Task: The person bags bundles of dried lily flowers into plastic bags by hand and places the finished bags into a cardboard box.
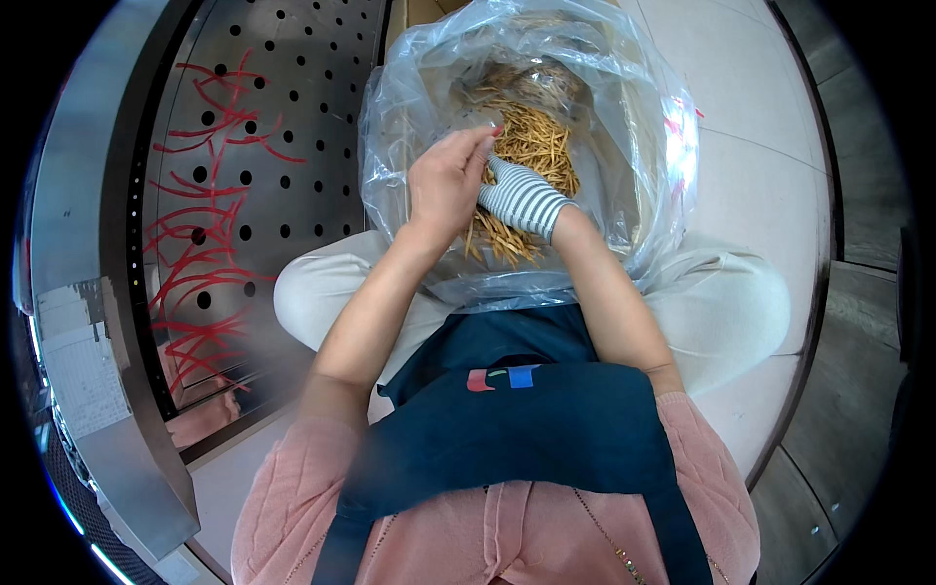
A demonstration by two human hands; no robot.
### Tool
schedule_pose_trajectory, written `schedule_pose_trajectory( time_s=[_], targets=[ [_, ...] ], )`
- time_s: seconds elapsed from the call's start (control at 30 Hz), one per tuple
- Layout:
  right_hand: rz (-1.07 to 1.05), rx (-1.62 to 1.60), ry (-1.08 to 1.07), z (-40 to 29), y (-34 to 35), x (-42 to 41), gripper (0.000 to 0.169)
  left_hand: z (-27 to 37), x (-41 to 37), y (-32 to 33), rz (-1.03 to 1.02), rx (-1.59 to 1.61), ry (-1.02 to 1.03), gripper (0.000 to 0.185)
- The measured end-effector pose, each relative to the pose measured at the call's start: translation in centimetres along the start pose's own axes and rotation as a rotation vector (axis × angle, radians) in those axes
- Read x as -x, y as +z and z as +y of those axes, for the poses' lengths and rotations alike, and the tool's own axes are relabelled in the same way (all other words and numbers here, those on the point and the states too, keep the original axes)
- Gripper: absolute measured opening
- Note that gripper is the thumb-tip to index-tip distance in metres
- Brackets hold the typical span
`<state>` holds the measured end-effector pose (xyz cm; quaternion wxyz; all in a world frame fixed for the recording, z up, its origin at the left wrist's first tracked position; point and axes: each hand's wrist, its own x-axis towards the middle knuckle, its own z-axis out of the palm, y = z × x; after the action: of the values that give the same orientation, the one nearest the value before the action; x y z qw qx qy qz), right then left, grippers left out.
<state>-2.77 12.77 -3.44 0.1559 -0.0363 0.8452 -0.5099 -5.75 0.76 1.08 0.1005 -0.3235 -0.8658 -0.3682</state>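
Observation:
A large clear plastic bag [409, 102] lies wide open before me, lining a cardboard box [420, 10]. Inside it are many thin, dried yellow-brown strips [537, 146], some in a heap and some nearer my lap. My left hand [450, 172] is bare and reaches over the bag, its thumb and fingertips together at a small red thing [498, 131]; whether that is held or a fingernail, I cannot tell. Against it, my right hand [525, 197], in a grey-and-white striped glove, rests over the strips. Its fingers are partly hidden, so its hold is unclear.
A perforated metal panel [292, 168] with red strands or marks [212, 190] stands at the left, edged by a metal frame [80, 219]. Pale tiled floor [760, 197] lies at the right. My crossed legs [724, 314] flank the bag.

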Motion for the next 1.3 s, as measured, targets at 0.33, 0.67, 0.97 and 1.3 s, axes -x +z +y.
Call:
schedule_pose_trajectory(
  time_s=[0.33, 0.67, 0.97, 1.3],
  targets=[
    [0.126, -0.491, 0.214, 3.9, 0.6, -1.1, 0.031, 0.3, 1.2, -1.1, -0.155, -0.170, 0.303, 0.022],
    [0.083, -1.723, 0.118, 3.0, -1.4, 0.4, 0.024, 0.1, 0.7, -2.1, -0.135, -0.106, 0.032, 0.008],
    [0.153, -2.028, 0.053, 2.4, -1.8, 0.8, 0.026, -0.9, 1.4, -1.0, -0.054, -0.041, 0.030, 0.012],
    [0.371, -0.806, 0.446, 4.6, -0.8, -1.7, 0.038, -2.9, 2.8, 1.8, 0.008, 0.337, -0.392, 0.011]
  ],
)
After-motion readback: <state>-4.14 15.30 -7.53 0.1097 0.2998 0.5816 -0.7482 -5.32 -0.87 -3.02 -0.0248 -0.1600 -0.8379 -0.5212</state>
